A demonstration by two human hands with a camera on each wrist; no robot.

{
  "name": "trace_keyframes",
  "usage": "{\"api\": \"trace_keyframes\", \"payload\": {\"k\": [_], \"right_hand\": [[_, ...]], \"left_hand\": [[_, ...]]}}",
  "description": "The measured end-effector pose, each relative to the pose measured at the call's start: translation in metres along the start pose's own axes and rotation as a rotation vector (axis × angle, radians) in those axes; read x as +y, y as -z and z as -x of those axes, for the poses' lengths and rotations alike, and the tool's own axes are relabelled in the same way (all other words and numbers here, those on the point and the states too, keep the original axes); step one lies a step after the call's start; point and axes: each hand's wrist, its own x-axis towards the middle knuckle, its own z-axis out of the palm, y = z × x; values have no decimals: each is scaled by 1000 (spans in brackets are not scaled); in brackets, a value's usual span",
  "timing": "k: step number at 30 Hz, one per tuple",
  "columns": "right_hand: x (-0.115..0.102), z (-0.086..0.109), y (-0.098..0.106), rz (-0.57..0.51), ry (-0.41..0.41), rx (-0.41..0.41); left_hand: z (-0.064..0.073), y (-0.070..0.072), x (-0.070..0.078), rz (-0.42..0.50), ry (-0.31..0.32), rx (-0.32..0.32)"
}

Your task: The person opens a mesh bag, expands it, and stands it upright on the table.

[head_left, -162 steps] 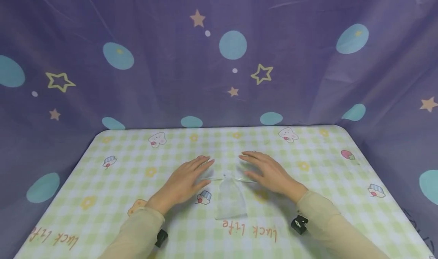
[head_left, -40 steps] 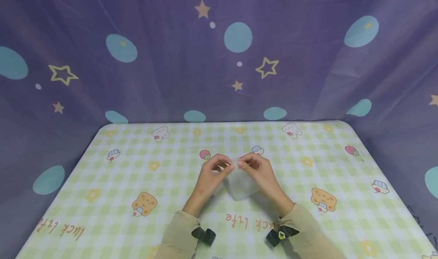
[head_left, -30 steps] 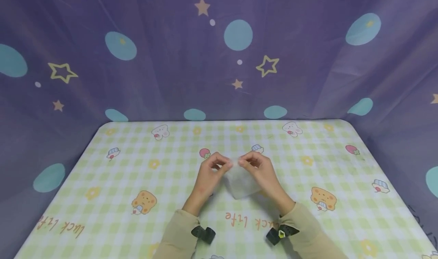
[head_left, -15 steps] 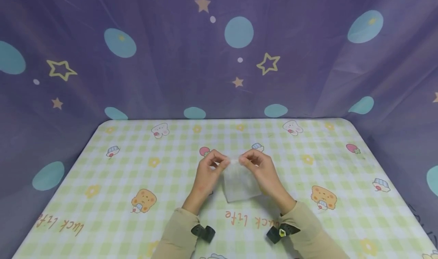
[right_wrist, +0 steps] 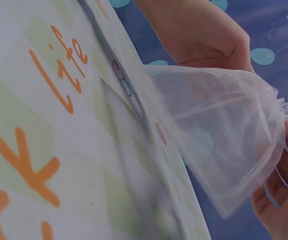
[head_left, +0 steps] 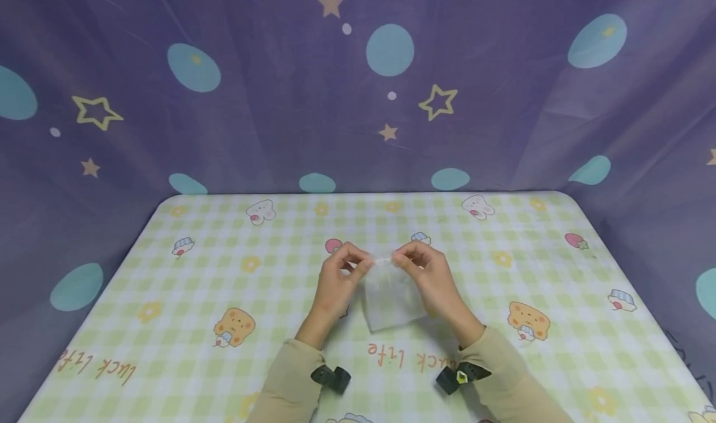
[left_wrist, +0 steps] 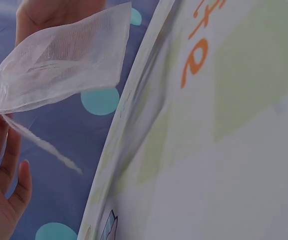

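Note:
A sheer white drawstring pouch (head_left: 391, 302) hangs from both hands just above the middle of the table. At its gathered top, the left hand (head_left: 338, 281) pinches one side between thumb and fingertips. The right hand (head_left: 432, 279) pinches the other side, a small gap away. Seen from the left wrist, the mesh pouch (left_wrist: 69, 62) looks thin and see-through, and a white cord (left_wrist: 44, 145) dangles from its neck. In the right wrist view the pouch (right_wrist: 218, 125) hangs slack, its ruffled edge at the fingertips. I see nothing inside it.
A table with a green-and-white checked cover (head_left: 190, 286) lies beneath, printed with cartoons and lettering. Behind it hangs a purple curtain (head_left: 268, 131) with stars and blue dots. Black wrist cameras (head_left: 332, 379) sit at both sleeves.
Earlier the pouch lay flat with its cords stretched sideways, and both hands hovered beside it with nothing held. Now both pinch its raised top. Over the last second the hands have drawn slightly apart.

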Motion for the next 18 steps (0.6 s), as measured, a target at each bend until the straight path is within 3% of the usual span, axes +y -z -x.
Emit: {"api": "trace_keyframes", "payload": {"k": [18], "right_hand": [[0,-3,7,35,32,-25]], "left_hand": [[-2,5,1,-37,-28,-2]]}}
